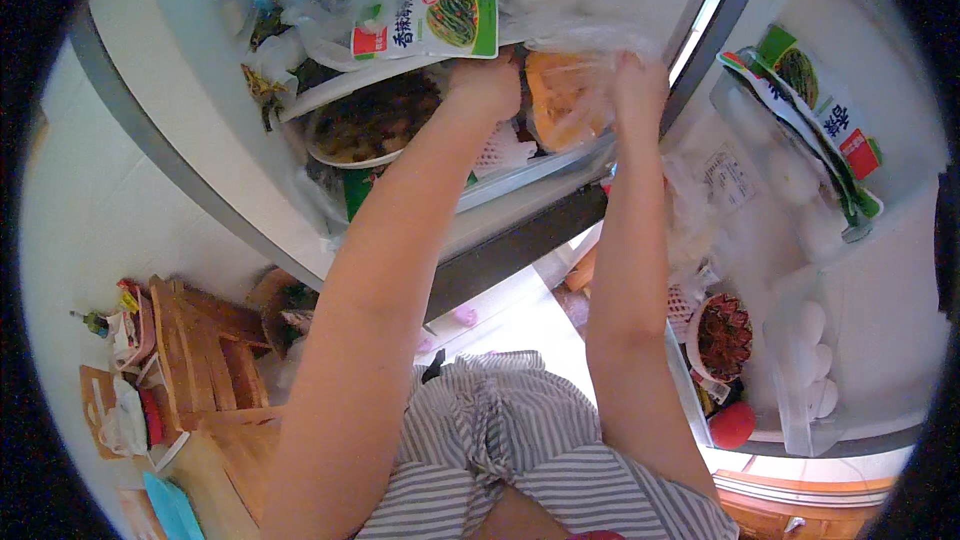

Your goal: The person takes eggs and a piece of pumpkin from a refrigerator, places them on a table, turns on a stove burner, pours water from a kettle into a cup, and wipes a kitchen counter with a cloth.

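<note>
Both of my hands reach into an open refrigerator. A cut piece of orange pumpkin or similar food point(564, 101), covered in clear plastic film point(600, 90), sits on the lower shelf between them. My right hand point(640, 79) is at its right side, fingers closed on the film's edge. My left hand point(486, 86) is to its left, under the upper shelf's front edge; its fingertips are hidden. Just above the left hand, a green-and-white food packet point(450, 22) with writing lies over the upper shelf edge. A bowl of dark food point(367, 124) stands left of my left hand.
The fridge door point(885, 360) stands open at right, its racks holding food packets point(810, 127), eggs point(821, 367) and a bowl of dark red dried food point(724, 337). White foam netting point(504, 148) lies by the pumpkin. A wooden stool or chair point(202, 352) stands at lower left.
</note>
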Demonstrator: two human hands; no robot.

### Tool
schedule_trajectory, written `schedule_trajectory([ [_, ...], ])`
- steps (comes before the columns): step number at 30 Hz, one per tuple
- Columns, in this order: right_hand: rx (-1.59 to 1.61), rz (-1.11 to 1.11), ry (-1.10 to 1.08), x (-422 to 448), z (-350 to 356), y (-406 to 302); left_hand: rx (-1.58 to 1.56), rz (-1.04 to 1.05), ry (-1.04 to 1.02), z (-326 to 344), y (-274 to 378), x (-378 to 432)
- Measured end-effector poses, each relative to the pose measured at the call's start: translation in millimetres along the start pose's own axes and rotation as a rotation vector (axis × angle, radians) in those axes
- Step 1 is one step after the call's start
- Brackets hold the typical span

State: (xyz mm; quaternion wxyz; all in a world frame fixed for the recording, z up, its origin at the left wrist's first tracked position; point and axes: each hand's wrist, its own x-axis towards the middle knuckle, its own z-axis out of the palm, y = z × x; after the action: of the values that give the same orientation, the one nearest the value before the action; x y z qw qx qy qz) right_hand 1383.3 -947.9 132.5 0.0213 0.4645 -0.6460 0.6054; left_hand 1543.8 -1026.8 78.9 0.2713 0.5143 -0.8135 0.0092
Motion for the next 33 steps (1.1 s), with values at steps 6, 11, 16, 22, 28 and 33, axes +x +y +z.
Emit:
schedule_trajectory([
  [6,-0.06,-0.253,-0.035,-2,-30,-45,-0.077,0.173,-0.168,-36,18,-16],
  [11,0.393,-0.271,0.01,-20,-48,-65,0.14,0.255,0.02,-63,36,-76],
  [16,0.384,0.12,-0.039,-86,-77,-86,0.095,0.321,0.158,-62,56,-175],
  [22,-0.018,0.056,0.056,-149,-93,-9,-0.826,-0.071,-0.013,-19,26,-236],
  [28,0.805,0.602,-0.166,-165,-79,0,-2.381,-0.782,-0.011,8,10,-227],
  [33,1.0,0.73,-0.163,-159,-53,4,-2.613,-0.809,0.092,-2,21,-201],
])
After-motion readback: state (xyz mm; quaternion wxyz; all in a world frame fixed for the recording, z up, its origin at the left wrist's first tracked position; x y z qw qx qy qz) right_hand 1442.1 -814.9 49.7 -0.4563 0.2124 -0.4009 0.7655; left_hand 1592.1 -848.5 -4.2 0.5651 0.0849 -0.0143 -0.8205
